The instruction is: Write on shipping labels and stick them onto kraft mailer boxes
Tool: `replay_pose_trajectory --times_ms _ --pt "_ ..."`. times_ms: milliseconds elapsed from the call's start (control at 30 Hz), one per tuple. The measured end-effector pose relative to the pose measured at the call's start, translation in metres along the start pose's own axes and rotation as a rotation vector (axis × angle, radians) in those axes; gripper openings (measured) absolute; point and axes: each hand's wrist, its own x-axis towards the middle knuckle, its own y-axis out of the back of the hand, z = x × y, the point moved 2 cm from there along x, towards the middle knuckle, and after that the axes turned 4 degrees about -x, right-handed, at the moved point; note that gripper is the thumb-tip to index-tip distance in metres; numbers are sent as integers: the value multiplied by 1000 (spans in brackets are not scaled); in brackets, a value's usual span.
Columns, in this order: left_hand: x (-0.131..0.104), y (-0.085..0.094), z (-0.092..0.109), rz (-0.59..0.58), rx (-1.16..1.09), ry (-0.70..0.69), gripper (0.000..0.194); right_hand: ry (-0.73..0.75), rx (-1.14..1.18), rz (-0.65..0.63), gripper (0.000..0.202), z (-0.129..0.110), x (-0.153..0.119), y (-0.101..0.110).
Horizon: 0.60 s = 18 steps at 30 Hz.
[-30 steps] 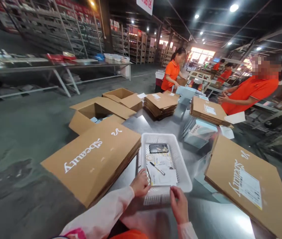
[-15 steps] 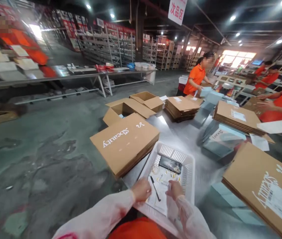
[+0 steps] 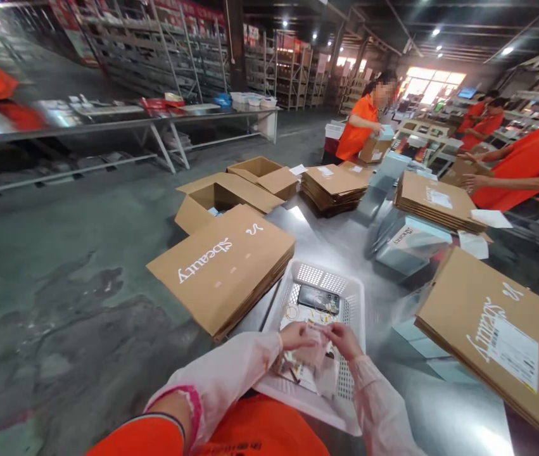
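Note:
Above a white plastic basket (image 3: 357, 297), my left hand (image 3: 295, 335) and my right hand (image 3: 344, 340) pinch the upper edge of a small, see-through plastic bag (image 3: 314, 353). The bag hangs between them, slightly blurred, and I cannot make out what is in it. Beyond my fingers a dark phone (image 3: 319, 299) lies in the basket. Beside it are thin yellowish loops (image 3: 292, 311) and white papers. A pen (image 3: 292, 372) shows partly under the bag; the rest of it is hidden.
Flat brown cartons (image 3: 226, 269) are stacked left of the basket, with open boxes (image 3: 216, 196) behind. More cartons (image 3: 501, 335) with a shipping label lie to the right, near pale blue boxes (image 3: 409, 244). Co-workers in orange shirts (image 3: 359, 126) stand around the metal table (image 3: 326, 237).
Both hands have come up from the papers and closer together, now with the plastic bag between them. My view has turned slightly right and down. The pen is now mostly covered.

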Motion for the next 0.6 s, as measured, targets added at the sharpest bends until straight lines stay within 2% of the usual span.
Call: replay_pose_trajectory --times_ms 133,200,267,400,533,600 --pt "4 8 5 137 -329 113 28 -42 -146 11 38 -10 14 -13" --pt "-5 20 2 195 -464 137 26 -74 -252 7 54 -10 14 -21" --pt "-16 31 -3 230 -569 149 25 -97 -327 -6 60 -8 11 -27" --pt "-30 35 -10 281 -686 161 27 -83 -340 -16 44 -5 13 -28" --pt "-32 32 -10 323 -749 132 30 -52 -172 6 10 -7 23 -17" --pt "-34 33 -7 333 -772 104 29 -46 -25 43 17 -8 25 -11"
